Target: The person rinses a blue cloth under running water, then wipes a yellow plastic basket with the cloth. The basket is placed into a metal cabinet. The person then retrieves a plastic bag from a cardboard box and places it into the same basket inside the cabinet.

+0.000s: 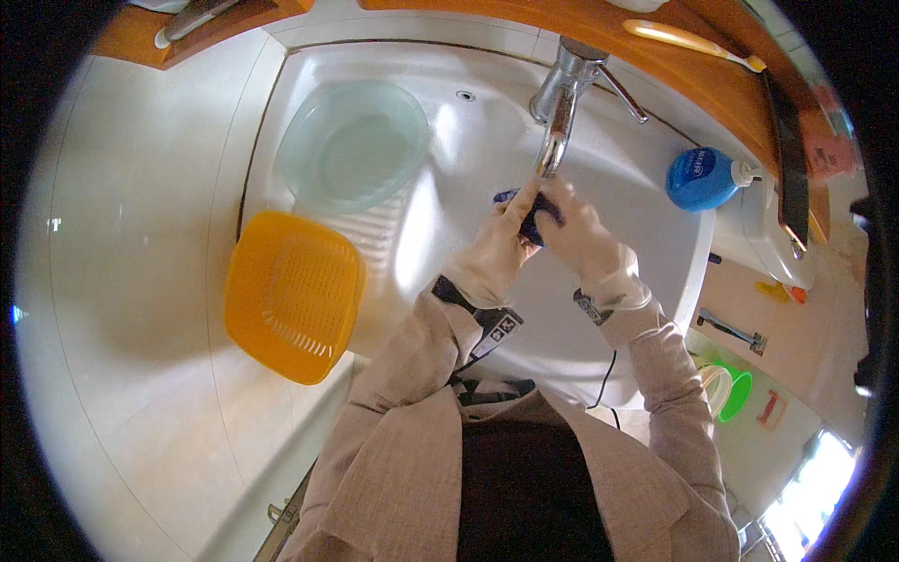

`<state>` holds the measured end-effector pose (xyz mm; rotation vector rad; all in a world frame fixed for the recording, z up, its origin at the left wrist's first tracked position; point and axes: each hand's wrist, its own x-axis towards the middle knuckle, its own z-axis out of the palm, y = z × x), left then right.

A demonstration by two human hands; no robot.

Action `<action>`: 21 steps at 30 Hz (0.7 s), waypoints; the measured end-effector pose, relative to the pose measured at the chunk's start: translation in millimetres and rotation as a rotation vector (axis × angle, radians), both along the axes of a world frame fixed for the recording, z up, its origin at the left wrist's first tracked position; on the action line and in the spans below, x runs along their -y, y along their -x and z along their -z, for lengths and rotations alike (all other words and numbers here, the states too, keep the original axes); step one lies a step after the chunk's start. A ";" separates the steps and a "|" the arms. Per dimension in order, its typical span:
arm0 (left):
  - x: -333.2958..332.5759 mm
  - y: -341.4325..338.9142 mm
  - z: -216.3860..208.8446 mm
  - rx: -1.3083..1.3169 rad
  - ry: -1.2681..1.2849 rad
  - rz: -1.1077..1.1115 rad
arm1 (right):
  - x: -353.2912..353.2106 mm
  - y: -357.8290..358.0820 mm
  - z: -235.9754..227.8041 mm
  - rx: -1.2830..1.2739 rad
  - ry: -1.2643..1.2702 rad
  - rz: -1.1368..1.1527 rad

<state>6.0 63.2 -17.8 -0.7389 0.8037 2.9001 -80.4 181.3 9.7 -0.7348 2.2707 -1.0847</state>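
Note:
Under the spout of the chrome faucet, both my hands are held close together over the white sink. Pale, light-coloured gloves seem to cover them. A small, bunched dark blue cloth is between them; its exact kind is hard to make out. My left hand grips it from the left, fingers partly hidden behind it. From the right, my right hand closes over it, slightly smeared by motion. Whether water runs from the spout cannot be made out.
A translucent pale basin sits on the sink's left, ribbed part. Nearer me is an orange perforated basket. A blue pump bottle stands at the right rim. Along the wooden shelf lies an orange-handled brush.

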 end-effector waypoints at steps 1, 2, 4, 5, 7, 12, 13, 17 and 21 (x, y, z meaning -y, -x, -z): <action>-2.4 -0.1 3.0 0.082 0.045 -0.041 | -1.9 -2.6 -6.4 0.007 0.079 -0.104; -5.1 0.2 7.2 0.012 0.115 -0.070 | -5.4 -3.8 -13.2 0.025 0.130 -0.162; -11.3 1.0 17.1 0.081 -0.026 -0.203 | -9.1 1.5 -22.4 0.274 0.201 -0.077; -13.9 1.8 21.6 0.161 -0.132 -0.253 | -10.7 4.9 -25.3 0.399 0.214 -0.014; -15.4 5.4 28.0 0.058 -0.110 -0.244 | -14.3 12.2 -29.9 0.406 0.286 -0.103; -4.1 13.0 21.7 0.036 0.017 -0.339 | -22.4 28.3 -50.7 0.152 0.239 -0.086; 0.8 12.5 18.8 0.024 0.067 -0.318 | -24.9 32.1 -58.3 0.122 0.265 -0.010; 0.0 9.5 13.9 0.117 -0.129 -0.390 | -30.4 54.1 -88.0 0.171 0.627 0.288; -9.1 8.2 23.7 0.009 0.251 -0.253 | -18.1 80.5 -88.2 0.077 0.465 0.258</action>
